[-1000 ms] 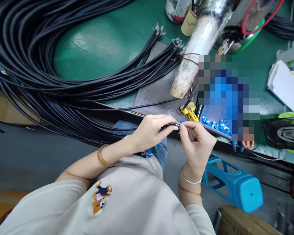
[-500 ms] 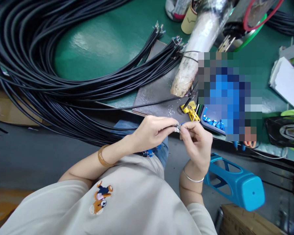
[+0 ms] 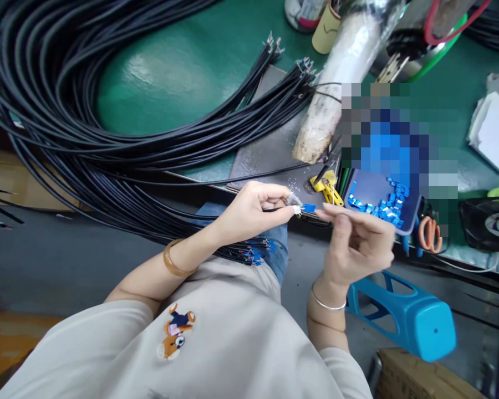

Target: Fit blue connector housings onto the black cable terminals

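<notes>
My left hand [image 3: 253, 210] is closed in a pinch around the end of a black cable, its fingertips wrapped in something whitish. Beyond those fingertips a small blue connector [image 3: 309, 208] sticks out on the cable's thin wires. My right hand [image 3: 360, 241] is just to the right of the connector. Its index finger stretches toward the connector's tip, the thumb stands apart and the other fingers are curled; I see nothing held in it. Whether the index fingertip touches the connector, I cannot tell. More black cables with blue ends [image 3: 253, 256] lie across my lap.
A thick bundle of black cables [image 3: 162, 141] loops over the green table [image 3: 149, 83]. Near my hands are a yellow cutting tool [image 3: 328, 187], a tray [image 3: 374, 185] of blue connectors and orange-handled scissors [image 3: 430, 233]. A wrapped tube [image 3: 328, 100] leans above; a blue stool [image 3: 432, 327] stands below.
My right hand has let go at the cable end and moved right, its fingers opening out. The blue connector now shows plainly beyond my left fingertips. The view has shifted slightly.
</notes>
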Available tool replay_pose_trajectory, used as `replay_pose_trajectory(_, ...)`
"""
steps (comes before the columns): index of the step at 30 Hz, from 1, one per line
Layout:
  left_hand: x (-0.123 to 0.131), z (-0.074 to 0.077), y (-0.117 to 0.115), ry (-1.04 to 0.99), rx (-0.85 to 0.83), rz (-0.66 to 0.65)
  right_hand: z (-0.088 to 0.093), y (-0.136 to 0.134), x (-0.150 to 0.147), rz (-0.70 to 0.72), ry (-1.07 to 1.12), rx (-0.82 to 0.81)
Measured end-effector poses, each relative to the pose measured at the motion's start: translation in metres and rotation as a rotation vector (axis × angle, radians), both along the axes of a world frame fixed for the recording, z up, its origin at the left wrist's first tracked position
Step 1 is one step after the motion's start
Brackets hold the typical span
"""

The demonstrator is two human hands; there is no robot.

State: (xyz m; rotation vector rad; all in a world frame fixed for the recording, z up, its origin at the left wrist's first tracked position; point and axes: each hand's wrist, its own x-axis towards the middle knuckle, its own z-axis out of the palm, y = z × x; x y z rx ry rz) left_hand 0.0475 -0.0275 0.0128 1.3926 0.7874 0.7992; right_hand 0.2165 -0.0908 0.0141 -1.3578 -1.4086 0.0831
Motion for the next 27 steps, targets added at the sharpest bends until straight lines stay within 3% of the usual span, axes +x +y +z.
replay_pose_trajectory(5,0.005,-0.002,0.003,-0.064,-0.024,0.025,-0.011,0.001,-0.004,0.057,-0.252,-0.011)
replay_pose_trajectory(11,0.010,-0.002,0.007,-0.035,-0.005,0.067,-0.012,0.009,-0.008,0.019,-0.300,-0.036)
replay_pose_trajectory(17,0.014,0.000,0.012,-0.057,-0.003,0.067,-0.014,0.010,-0.009,-0.010,-0.224,-0.085)
replay_pose_trajectory(27,0.018,0.000,0.019,-0.102,-0.090,0.055,-0.013,0.018,-0.005,0.102,-0.074,-0.066)
